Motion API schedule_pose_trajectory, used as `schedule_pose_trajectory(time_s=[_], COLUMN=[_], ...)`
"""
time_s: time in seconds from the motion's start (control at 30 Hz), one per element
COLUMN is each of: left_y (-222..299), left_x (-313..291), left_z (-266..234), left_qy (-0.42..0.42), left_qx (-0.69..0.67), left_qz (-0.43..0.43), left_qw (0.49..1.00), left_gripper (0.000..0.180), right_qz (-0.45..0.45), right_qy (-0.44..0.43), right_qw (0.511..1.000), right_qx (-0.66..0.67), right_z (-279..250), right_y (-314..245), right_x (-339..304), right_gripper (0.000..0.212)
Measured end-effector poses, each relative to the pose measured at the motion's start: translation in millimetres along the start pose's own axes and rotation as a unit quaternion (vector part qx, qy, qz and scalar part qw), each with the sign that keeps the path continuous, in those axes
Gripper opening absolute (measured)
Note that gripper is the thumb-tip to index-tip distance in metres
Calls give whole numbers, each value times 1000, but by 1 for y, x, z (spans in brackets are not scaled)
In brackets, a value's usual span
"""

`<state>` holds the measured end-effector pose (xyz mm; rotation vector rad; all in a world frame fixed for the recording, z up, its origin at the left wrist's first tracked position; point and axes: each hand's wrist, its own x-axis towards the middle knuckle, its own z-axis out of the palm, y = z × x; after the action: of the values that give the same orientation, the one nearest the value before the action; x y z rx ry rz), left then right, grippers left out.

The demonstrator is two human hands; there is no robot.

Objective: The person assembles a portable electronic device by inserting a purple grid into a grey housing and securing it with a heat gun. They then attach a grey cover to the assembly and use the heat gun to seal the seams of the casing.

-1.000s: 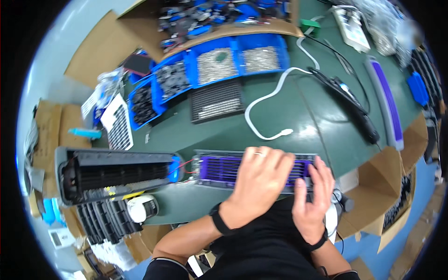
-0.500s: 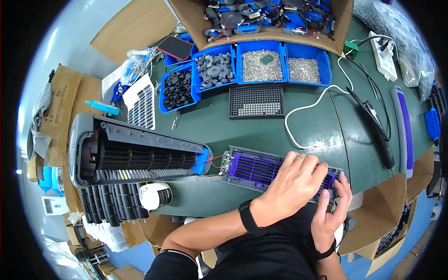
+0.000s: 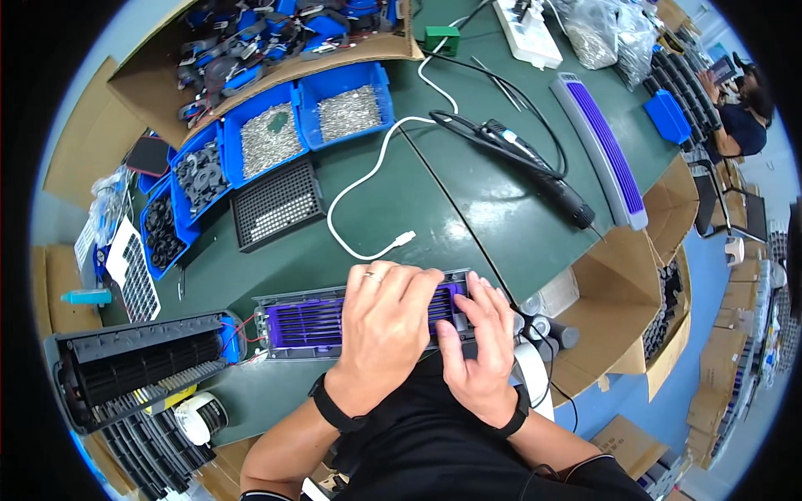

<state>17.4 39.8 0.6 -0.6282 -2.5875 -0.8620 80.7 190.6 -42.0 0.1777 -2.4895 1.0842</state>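
A long grey panel with a purple slatted grille (image 3: pixel 309 324) lies slats up along the near edge of the table. My left hand (image 3: pixel 384 321) is over its middle, fingers bent and pressed together, the fingertips at the grille; what lies under them is hidden. At the panel's right end my right hand (image 3: pixel 480 346) grips the edge, with the thumb near the grille and the fingers along the end. Thin red wires (image 3: pixel 248 326) run from the panel's left end to an open grey housing (image 3: pixel 142 355) that holds a black ribbed roller.
Blue bins (image 3: pixel 347 108) of screws and small parts line the back, before a cardboard box (image 3: pixel 117 79) of blue-grey parts. A black perforated tray (image 3: pixel 276 204), a white cable (image 3: pixel 334 204), a corded electric screwdriver (image 3: pixel 535 163) and another purple-grilled panel (image 3: pixel 601 150) lie beyond my hands. Another person (image 3: pixel 739 125) sits far right.
The view has swung to the right, so the bench things sit further left in it. Both hands remain at the panel, my left hand's fingers now more upright. Another person has come into view.
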Motion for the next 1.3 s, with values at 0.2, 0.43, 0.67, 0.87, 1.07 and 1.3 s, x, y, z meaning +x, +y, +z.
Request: schedule_pose_trajectory(time_s=[0.2, 0.43, 0.67, 0.87, 1.07, 1.3], left_y=[3, 7, 10, 9, 0, -28], left_x=[-1, -2, -3, 3, 5, -16], left_z=[4, 7, 9, 7, -2, -62], left_qy=[9, 14, 22, 20, 0, 15], left_qx=[14, 13, -7, 5, -7, 15], left_qz=[-5, -13, -42, -22, -68, -178], left_qw=[1000, 1000, 999, 1000, 998, 984], left_gripper=[17, 16, 14, 18, 25, 28], right_qz=[6, 10, 18, 14, 1, 14], right_qy=[8, -6, -17, -21, -28, -57], right_qw=[1000, 1000, 1000, 1000, 1000, 998], right_qx=[11, 1, 0, -7, -6, -34], right_z=[2, 3, 3, 2, 3, -2], right_y=[0, -1, -2, 0, -2, -3], right_x=[-3, -4, -3, -3, 0, -1], right_gripper=[44, 49, 52, 55, 57, 53])
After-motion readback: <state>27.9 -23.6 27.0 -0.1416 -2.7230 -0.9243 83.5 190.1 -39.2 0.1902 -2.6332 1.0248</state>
